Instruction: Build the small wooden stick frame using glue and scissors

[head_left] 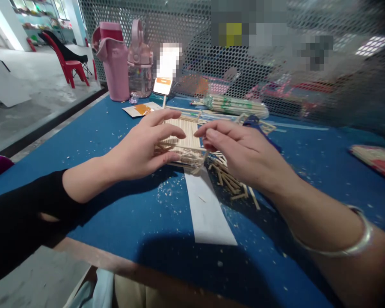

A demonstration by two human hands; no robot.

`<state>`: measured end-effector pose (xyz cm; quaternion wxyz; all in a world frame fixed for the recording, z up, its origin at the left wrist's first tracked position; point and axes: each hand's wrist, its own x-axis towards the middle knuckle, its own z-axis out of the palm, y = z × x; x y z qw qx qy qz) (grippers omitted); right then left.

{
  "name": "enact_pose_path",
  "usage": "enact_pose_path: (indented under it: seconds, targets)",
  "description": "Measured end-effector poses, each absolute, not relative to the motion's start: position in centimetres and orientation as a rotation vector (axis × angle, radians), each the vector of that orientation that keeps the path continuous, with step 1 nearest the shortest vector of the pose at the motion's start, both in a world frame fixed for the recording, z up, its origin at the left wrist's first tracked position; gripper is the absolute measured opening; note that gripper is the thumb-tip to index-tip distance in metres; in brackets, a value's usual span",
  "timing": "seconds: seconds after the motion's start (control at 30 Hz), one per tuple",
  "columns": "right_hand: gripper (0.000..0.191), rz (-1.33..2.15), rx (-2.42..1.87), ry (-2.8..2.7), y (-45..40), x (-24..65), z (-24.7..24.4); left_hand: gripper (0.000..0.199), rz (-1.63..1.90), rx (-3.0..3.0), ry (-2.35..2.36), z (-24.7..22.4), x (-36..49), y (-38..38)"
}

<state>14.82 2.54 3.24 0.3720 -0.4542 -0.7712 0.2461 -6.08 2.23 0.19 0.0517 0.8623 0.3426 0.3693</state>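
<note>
A small structure of pale wooden sticks (191, 133) stands near the middle of the blue table, on the far end of a white paper strip (208, 214). My left hand (141, 143) is at its left side, fingers spread and curved over it, the thumb by its near edge. At its right side is my right hand (240, 147), thumb and fingertips pinched together; whatever lies between them is too small to make out. Short cut sticks (227, 177) lie in a pile below my right hand.
Behind are a pink tumbler (116, 68), a clear bottle (141, 75), a lit phone (163, 85) and bagged sticks (235, 106) before a perforated metal screen (192, 25). A blue-handled tool (259, 128) lies beyond my right hand. A red-and-white packet (377, 160) sits far right.
</note>
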Motion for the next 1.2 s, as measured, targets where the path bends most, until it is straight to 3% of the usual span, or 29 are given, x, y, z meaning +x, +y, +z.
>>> enact_pose_path:
  seconds: [0.13,0.33,1.2]
  targets:
    - [0.024,0.782,-1.168,-1.957,2.3,14.8,2.4,0.013,1.143,2.595,1.086,0.4,-5.6,1.6]
    - [0.019,0.928,-1.174,-1.854,2.2,14.8,2.1,0.013,1.154,2.571,1.132,0.4,-5.0,1.2]
    - [0.019,1.151,-1.148,-1.842,2.6,14.8,2.5,0.011,1.179,2.593,1.119,0.1,-4.8,1.6]
